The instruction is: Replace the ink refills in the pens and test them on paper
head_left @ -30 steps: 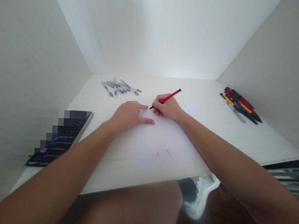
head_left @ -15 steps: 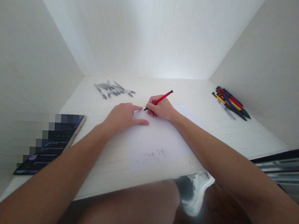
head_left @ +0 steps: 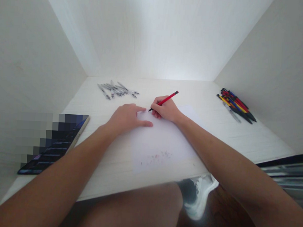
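Observation:
My right hand (head_left: 165,111) is closed round a red pen (head_left: 167,99), its dark tip touching the far left part of a white sheet of paper (head_left: 162,141). My left hand (head_left: 127,117) lies flat on the sheet's left edge, fingers stretched out, index finger pointing toward the pen tip. Small faint reddish marks show near the sheet's near edge.
Several grey pens (head_left: 116,89) lie at the back left of the white desk (head_left: 105,165). Several coloured pens (head_left: 234,104) lie at the right by the wall. A dark phone (head_left: 54,144) lies at the left edge. White walls close in three sides. My knee and a shoe show below.
The hands and pen hold the same pose; only the view shifts slightly, first left, then a little back to the right.

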`<action>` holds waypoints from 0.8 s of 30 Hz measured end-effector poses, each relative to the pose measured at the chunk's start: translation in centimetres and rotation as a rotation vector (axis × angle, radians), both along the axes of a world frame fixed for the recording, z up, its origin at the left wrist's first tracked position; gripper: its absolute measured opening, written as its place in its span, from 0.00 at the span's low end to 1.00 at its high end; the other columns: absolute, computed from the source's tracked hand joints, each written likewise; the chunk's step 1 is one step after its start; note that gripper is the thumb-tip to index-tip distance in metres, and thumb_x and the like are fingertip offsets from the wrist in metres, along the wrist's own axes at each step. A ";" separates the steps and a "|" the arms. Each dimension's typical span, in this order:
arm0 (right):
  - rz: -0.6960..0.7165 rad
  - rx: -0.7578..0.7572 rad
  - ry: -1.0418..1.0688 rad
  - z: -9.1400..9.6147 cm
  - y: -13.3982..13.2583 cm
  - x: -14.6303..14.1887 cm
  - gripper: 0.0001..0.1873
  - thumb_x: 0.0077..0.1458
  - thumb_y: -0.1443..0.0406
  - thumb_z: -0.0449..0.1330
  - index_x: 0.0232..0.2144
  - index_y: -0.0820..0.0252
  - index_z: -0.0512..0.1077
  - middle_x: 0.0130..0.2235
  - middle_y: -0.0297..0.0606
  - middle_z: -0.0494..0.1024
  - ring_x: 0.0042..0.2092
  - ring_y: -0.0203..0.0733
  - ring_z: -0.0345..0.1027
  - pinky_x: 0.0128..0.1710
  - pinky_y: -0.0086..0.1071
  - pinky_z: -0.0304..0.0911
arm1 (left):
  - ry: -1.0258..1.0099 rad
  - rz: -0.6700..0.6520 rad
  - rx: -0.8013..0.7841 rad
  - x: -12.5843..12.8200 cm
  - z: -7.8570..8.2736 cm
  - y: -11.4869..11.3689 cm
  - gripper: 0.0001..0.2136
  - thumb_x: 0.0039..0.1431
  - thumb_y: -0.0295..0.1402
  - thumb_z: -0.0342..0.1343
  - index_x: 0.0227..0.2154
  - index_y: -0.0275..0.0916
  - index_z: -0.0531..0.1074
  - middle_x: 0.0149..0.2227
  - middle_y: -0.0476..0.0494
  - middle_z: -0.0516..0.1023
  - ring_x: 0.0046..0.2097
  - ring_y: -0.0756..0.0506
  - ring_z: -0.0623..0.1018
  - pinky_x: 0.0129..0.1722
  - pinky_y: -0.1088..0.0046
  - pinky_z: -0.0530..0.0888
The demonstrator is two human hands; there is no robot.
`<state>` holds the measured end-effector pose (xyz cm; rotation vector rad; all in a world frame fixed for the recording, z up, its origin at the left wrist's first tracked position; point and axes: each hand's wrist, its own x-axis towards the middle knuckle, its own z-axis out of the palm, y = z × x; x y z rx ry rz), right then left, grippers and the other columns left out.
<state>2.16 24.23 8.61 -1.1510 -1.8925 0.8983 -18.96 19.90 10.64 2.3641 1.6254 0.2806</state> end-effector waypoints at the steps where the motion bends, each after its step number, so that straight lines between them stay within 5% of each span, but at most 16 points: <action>1: 0.007 0.000 0.003 0.0 0.0 0.0 0.08 0.53 0.68 0.59 0.22 0.60 0.71 0.22 0.37 0.76 0.24 0.34 0.68 0.22 0.27 0.62 | 0.000 -0.003 0.003 0.0 0.0 0.0 0.45 0.48 0.69 0.61 0.62 0.44 0.76 0.48 0.38 0.83 0.49 0.34 0.80 0.50 0.59 0.73; 24: 0.010 -0.144 0.112 0.5 -0.2 -0.1 0.06 0.49 0.67 0.61 0.21 0.60 0.70 0.21 0.37 0.77 0.20 0.37 0.69 0.18 0.29 0.62 | -0.013 0.008 -0.009 -0.1 -0.3 -0.1 0.44 0.49 0.69 0.62 0.63 0.44 0.75 0.58 0.36 0.79 0.58 0.32 0.77 0.59 0.56 0.70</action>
